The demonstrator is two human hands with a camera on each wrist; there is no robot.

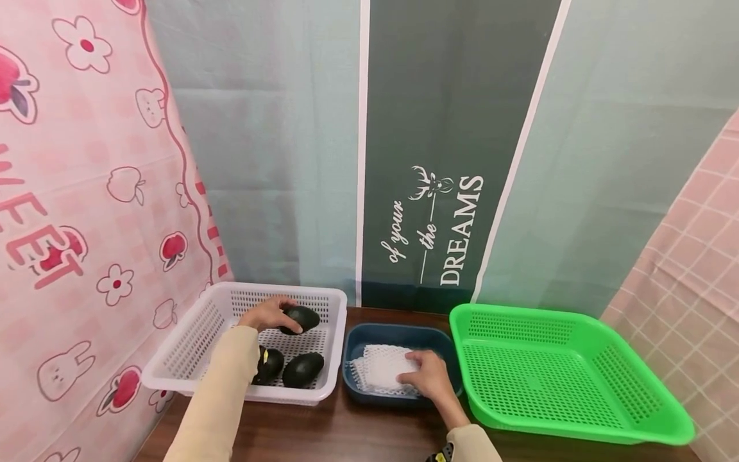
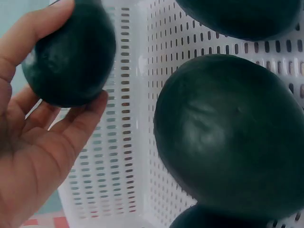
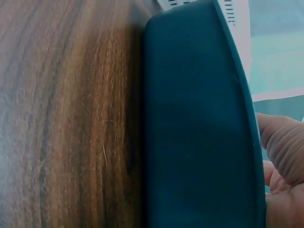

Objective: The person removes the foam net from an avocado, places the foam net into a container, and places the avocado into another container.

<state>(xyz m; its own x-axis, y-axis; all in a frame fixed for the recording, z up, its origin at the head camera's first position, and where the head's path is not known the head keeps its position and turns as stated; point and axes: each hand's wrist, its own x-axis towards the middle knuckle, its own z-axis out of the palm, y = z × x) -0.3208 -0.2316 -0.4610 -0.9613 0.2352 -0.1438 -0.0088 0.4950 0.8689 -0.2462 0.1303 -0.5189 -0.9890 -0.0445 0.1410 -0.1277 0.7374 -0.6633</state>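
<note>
A dark green avocado [image 1: 303, 319] is held in my left hand [image 1: 271, 314], thumb on one side and fingers round the other, over the back of the white basket [image 1: 331, 301]. The left wrist view shows the held avocado [image 2: 71, 57] at upper left. Below it in the head view, two more avocados lie in the basket: one [image 1: 303, 370] in full sight, the other [image 1: 270, 366] partly behind my left wrist. My right hand [image 1: 430, 375] is over the blue tray [image 1: 398, 330], thumb and fingers at the right edge of a white foam net [image 1: 383, 366], pinching it.
At right, a green basket [image 1: 543, 378] stands beside the tray, its rim close to my right hand. All three containers sit on a brown wooden table [image 1: 323, 430]. Hanging cloths [image 1: 277, 160] close in the back and sides.
</note>
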